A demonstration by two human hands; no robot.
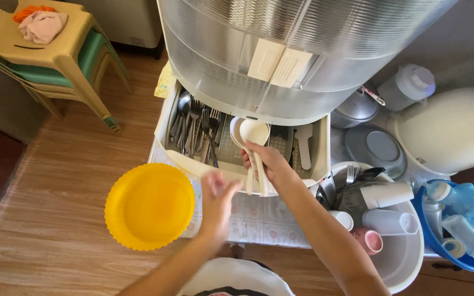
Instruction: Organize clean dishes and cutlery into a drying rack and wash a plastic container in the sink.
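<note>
Two cream plastic ladles [252, 143] are pinched by their handles in the right hand [269, 163], bowls up at 12 o'clock, over the open cutlery drawer [193, 161] of a ribbed translucent dish cabinet [281, 49]. Left hand [216, 201] is blurred, fingers loosely spread, holding nothing, just beside a glossy fluted yellow bowl [149, 205] at 9 o'clock. Metal forks and spoons [193, 129] already lie in the drawer; cups [382, 211] remain in the white basin [407, 263] at 3 o'clock.
</note>
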